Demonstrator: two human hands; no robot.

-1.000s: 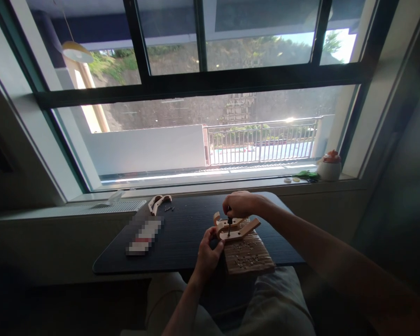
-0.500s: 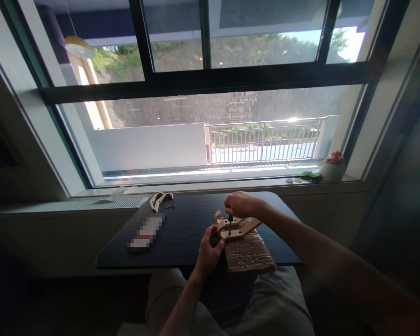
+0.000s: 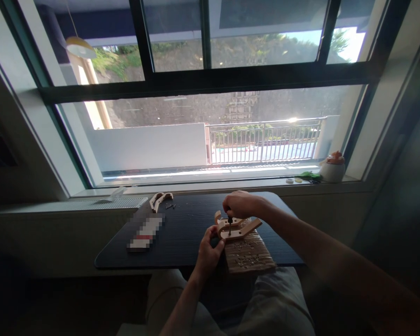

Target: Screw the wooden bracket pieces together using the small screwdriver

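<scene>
My right hand (image 3: 236, 204) is closed around the handle of a screwdriver (image 3: 230, 224), which stands upright with its tip down on a curved wooden piece (image 3: 243, 231). The fingers of my left hand (image 3: 208, 249) pinch the rounded left end of that piece. A second, similar wooden piece (image 3: 217, 216) lies just behind it, partly covered by my right hand. Both pieces rest on a brown, ridged block (image 3: 250, 255) with small dark marks, at the table's front edge above my lap.
On the dark table (image 3: 182, 242) lie more curved wooden parts (image 3: 157, 201), several small screws (image 3: 170, 206) and a blurred-out pale item (image 3: 146, 233). A window sill behind carries a white pot (image 3: 332, 171) and green leaves (image 3: 310, 176).
My right hand has shifted very slightly left on the screwdriver, with its wrist turned a little. My left hand and the wooden pieces stay in place.
</scene>
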